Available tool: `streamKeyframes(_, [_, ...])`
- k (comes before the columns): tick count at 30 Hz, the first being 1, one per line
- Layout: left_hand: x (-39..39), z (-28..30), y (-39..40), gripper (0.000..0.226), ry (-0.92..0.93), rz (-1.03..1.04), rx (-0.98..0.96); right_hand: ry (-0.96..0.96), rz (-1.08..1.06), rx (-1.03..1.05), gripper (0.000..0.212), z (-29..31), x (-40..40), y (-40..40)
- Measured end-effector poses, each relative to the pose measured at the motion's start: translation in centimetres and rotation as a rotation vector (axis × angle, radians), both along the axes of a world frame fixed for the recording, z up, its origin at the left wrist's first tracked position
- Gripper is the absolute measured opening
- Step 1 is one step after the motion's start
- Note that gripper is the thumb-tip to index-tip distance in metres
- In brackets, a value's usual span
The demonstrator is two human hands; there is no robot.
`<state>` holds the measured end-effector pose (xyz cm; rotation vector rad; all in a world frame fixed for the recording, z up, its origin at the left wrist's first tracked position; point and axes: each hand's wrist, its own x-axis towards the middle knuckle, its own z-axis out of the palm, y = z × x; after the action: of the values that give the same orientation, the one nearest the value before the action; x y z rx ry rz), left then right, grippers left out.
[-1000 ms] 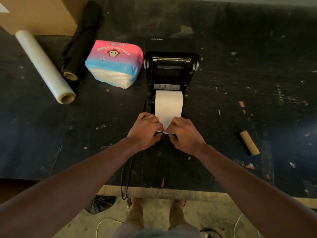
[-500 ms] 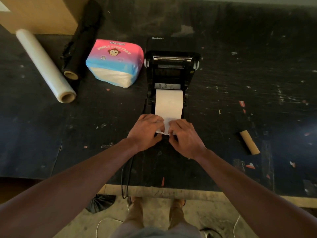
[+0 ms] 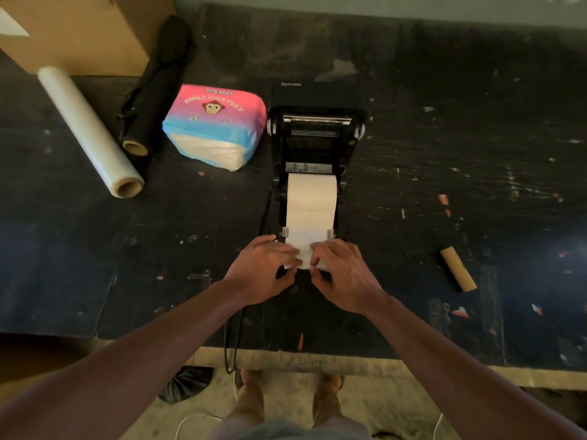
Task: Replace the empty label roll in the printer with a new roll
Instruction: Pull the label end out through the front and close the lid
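Note:
The black label printer (image 3: 314,144) stands in the middle of the dark table with its lid swung open toward the back. A white label roll (image 3: 311,198) sits in its bay, and its paper runs forward between two small grey guides. My left hand (image 3: 260,271) and my right hand (image 3: 343,274) pinch the free end of the label paper (image 3: 305,254) at the printer's front edge. An empty brown cardboard core (image 3: 457,268) lies on the table to the right of my right hand.
A pink and blue tissue pack (image 3: 216,128) sits just left of the printer. Further left lie a clear film roll (image 3: 89,131) and a black roll (image 3: 152,87), with a cardboard box (image 3: 79,30) behind. A cable (image 3: 232,344) hangs over the table's front edge (image 3: 317,360).
Both hands have drawn the paper's end slightly nearer to me, and the two grey guides at the printer's front are now uncovered.

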<state>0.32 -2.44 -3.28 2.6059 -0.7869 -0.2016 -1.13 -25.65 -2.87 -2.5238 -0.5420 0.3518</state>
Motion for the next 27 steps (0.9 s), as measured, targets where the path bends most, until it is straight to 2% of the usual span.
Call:
streamKeyframes(3, [0.8, 1.6, 0.2, 0.033, 0.039, 0.099, -0.143, 0.037, -0.138, 0.086, 0.029, 2.1, 1.7, -0.3])
streamKeyframes(6, [4.4, 4.3, 0.4, 0.027, 0.053, 0.345, -0.390, -0.085, -0.410, 0.293, 0.011, 5.3, 6.0, -1.4])
streamKeyframes(9, [10.1, 7.8, 0.1, 0.028, 0.052, 0.633, -0.561, -0.168, -0.679, 0.462, 0.009, 8.9, 12.5, -2.7])
streamKeyframes(11, [14.2, 9.9, -0.5, 0.036, 0.073, 0.729, -0.586, -0.141, -0.769, 0.488, 0.026, 10.9, 17.4, -3.1])
streamKeyframes(13, [17.7, 11.4, -1.0, 0.046, 0.187, 0.760, -0.626, -0.021, -0.779, 0.456, 0.046, 12.7, 21.1, -2.8])
streamKeyframes(15, [19.8, 12.2, -1.4, 0.051, 0.305, 0.737, -0.639, 0.078, -0.770, 0.425, 0.055, 13.9, 22.9, -2.1])
streamKeyframes(17, [20.1, 12.6, -1.3, 0.052, 0.328, 0.721, -0.621, 0.096, -0.773, 0.431, 0.052, 14.6, 22.7, -1.4])
streamKeyframes(19, [19.1, 12.7, -0.7, 0.055, 0.299, 0.732, -0.624, 0.029, -0.745, 0.429, 0.039, 14.4, 21.1, -1.4])
streamKeyframes(21, [17.1, 12.6, 0.0, 0.060, 0.285, 0.729, -0.640, -0.030, -0.729, 0.432, 0.038, 13.5, 18.5, -1.8])
streamKeyframes(24, [12.9, 11.5, 0.6, 0.058, 0.320, 0.697, -0.682, -0.082, -0.766, 0.480, 0.023, 11.9, 13.4, -2.2])
streamKeyframes(26, [9.9, 10.5, 0.9, 0.062, 0.320, 0.696, -0.673, -0.047, -0.813, 0.520, 0.009, 10.3, 10.2, -2.3])
streamKeyframes(27, [8.4, 10.0, 1.1, 0.060, 0.311, 0.684, -0.639, -0.019, -0.836, 0.529, 0.014, 9.4, 8.6, -2.2])
